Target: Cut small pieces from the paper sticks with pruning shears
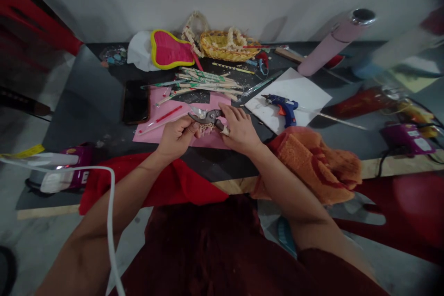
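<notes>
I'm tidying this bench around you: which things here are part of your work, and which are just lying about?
In use: left hand, right hand, metal snips, small beige piece at their blades.

Lying about: blue glue gun, yellow woven basket, orange towel.

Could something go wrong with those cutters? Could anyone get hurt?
The sharp tips of the metal cutters are very close to the left hand and right hand, so one slip might nick a finger. The white cord also runs beside the left arm and might snag it.
</notes>
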Demonstrator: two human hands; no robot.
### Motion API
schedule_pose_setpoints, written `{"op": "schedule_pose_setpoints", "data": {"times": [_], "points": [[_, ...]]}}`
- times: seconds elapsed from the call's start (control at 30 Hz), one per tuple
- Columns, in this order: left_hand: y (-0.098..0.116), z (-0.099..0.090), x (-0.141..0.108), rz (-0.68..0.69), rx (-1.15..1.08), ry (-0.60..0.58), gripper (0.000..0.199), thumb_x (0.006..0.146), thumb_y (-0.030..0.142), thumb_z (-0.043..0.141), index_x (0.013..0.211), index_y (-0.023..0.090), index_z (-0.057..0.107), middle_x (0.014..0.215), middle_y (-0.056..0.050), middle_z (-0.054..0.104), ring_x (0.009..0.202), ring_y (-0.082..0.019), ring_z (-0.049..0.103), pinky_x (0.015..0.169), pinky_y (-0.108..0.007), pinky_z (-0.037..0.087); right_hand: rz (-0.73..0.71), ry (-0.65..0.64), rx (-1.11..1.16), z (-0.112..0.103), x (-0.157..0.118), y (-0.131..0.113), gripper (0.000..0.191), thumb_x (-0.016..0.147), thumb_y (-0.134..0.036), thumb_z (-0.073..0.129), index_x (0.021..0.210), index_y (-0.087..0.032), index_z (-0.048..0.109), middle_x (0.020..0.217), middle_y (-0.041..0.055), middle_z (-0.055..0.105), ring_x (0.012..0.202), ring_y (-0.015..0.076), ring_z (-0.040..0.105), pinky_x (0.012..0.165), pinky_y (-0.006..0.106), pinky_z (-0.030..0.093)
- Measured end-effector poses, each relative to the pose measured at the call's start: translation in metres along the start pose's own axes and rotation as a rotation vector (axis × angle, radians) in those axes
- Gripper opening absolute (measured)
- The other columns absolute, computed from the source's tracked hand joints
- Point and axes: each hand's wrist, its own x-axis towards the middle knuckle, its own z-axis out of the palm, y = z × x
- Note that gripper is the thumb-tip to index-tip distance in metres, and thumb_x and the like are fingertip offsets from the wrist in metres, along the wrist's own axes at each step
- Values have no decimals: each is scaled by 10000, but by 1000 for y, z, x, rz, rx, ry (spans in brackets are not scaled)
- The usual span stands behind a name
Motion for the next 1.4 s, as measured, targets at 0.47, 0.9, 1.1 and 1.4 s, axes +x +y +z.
{"op": "schedule_pose_setpoints", "data": {"times": [0.47,0.9,1.1,1.4], "points": [[10,2,-3,-26,-54,1,300,858,236,527,577,159,595,577,-17,600,555,-103,529,549,-213,400,31,-20,-64,-8,-1,-2,504,820,-221,464,1323,-201,430,1139,109,596,1025,286,516,814,404,385],[3,-6,-5,-444,-764,-419,310,710,414,737,643,125,646,429,8,494,380,-60,390,405,-201,256,-171,-62,84,-4,-1,8,740,719,-202,513,1427,-186,296,1295,122,499,1148,286,458,940,449,365],[3,-7,-5,-480,-827,-378,221,747,350,721,727,136,670,458,5,529,397,-59,423,413,-187,269,-139,-48,111,-9,-2,4,637,737,-207,503,1365,-193,392,1192,115,558,1096,271,504,908,402,425],[5,-4,-3,-460,-773,-269,251,766,371,699,772,125,649,480,8,525,385,-41,379,381,-160,240,-57,-63,70,-9,-1,2,661,644,-175,559,1296,-169,449,1139,113,588,1061,278,527,901,389,443]]}}
